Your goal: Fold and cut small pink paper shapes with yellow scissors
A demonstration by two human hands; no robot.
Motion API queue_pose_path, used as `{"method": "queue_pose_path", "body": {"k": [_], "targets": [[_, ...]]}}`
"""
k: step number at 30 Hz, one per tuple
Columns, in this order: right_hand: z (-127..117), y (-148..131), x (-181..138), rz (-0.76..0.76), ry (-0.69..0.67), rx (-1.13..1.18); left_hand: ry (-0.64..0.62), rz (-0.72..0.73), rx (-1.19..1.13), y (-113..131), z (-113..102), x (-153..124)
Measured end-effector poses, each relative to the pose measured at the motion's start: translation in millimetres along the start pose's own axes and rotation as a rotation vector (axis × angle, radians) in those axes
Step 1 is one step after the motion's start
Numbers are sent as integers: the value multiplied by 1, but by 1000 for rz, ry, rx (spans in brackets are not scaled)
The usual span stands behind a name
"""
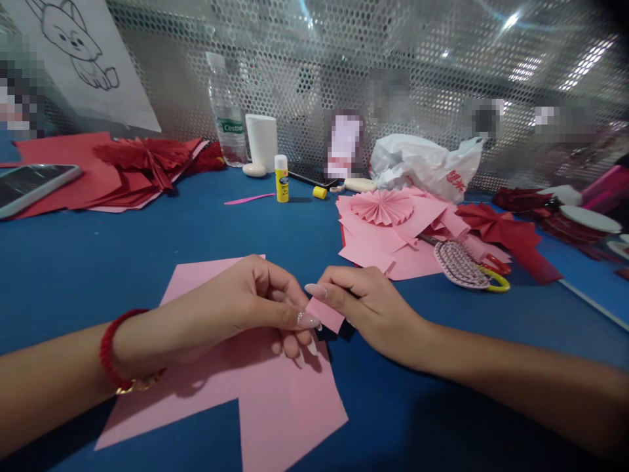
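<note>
Both hands meet over a large pink paper sheet (275, 393) lying on the blue table (206, 223). My left hand (246, 298), with a red bracelet on its wrist, pinches a small folded pink paper piece (325, 314) between thumb and fingers. My right hand (366, 305) grips the same small piece from the right side, fingers curled. The piece is held just above the sheet's right edge.
A glue stick (282, 178) stands at the back centre, near a water bottle (228, 111) and a white cup (261, 141). Pink sheets with a pleated fan (383, 206) and scissors (472, 267) lie right. Red paper (98, 170) and a phone (29, 187) lie left.
</note>
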State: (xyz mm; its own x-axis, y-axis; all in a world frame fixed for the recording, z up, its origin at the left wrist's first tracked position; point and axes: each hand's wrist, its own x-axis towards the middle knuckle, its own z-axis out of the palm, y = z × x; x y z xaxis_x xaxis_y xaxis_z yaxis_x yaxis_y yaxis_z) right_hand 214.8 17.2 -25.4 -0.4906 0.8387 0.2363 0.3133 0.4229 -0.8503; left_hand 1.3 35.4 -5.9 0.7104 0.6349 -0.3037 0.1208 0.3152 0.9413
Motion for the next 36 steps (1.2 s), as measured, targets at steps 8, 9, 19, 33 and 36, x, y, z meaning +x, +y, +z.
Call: {"method": "queue_pose_path", "body": {"k": [8,9,19,33,36], "targets": [[-2,-2,0,-14,-29,4,-45,-40,-23,1,-4,1],[-2,-2,0,-18,-32,9,-46,-46,-17,2,-5,1],[-2,-1,1,-45,-34,15,-74,-49,-5,2,-8,3],[-2,-2,-2,-163,-2,-102,-85,-92,-5,7,-7,1],[-1,-2,-3,-187,20,-143,-80,-94,13,6,-8,0]]}}
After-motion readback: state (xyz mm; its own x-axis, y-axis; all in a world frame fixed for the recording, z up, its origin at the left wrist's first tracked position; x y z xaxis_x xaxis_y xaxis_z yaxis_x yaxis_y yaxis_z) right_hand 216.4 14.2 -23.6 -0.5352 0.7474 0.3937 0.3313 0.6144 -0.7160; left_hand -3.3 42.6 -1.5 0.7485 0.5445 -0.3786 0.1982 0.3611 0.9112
